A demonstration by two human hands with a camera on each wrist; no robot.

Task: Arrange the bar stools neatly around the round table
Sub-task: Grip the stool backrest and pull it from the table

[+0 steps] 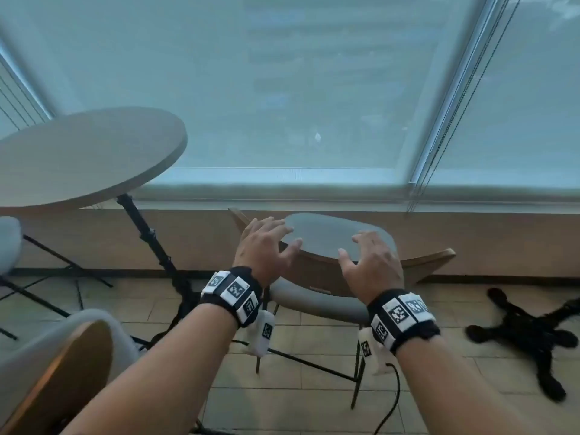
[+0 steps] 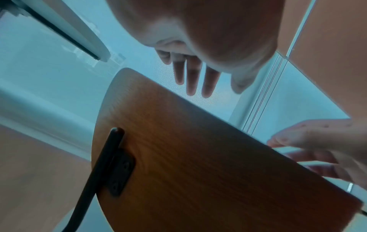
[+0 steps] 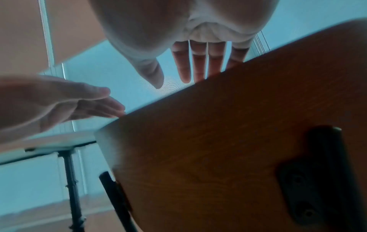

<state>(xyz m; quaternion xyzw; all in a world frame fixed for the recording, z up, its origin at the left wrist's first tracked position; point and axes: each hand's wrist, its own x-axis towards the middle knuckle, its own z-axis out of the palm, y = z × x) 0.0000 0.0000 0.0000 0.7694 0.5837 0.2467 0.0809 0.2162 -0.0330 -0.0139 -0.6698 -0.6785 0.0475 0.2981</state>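
Two hands: both reach over the top edge of one bar stool's backrest, fingers spread and nearly straight, gripping nothing.
Left hand (image 1: 265, 243): hovers at the left end of the backrest's top edge; from the left wrist view its fingers (image 2: 191, 78) hang straight, above the wooden edge and apart from it.
Right hand (image 1: 372, 262): held over the right part of the same edge; in the right wrist view its fingers (image 3: 198, 66) are straight and side by side — whether the tips touch the wood I cannot tell.
Bar stool (image 1: 317, 296): stands on the tiled floor against the low wall under the window, to the right of the round table and apart from it; curved backrest (image 2: 198, 157) of warm brown wood with visible grain on its outer face, grey padding on its inner face, a rounded grey seat, thin black metal legs (a black bracket with screws fixes a leg to the wood).
Round table (image 1: 88, 155): flat pale disc with a thin edge on a slim black post, at the left near the window.
Second stool (image 1: 56, 362): at the lower left corner of the head view, the same wood shell with pale padding — only partly seen.
Third seat (image 1: 9, 243): a pale padded edge at the left border, under the table's rim.
Black star-shaped base (image 1: 530, 337): lies on the floor tiles at the right.
Window (image 1: 314, 89): covered by a bluish translucent roller blind with hanging cords.
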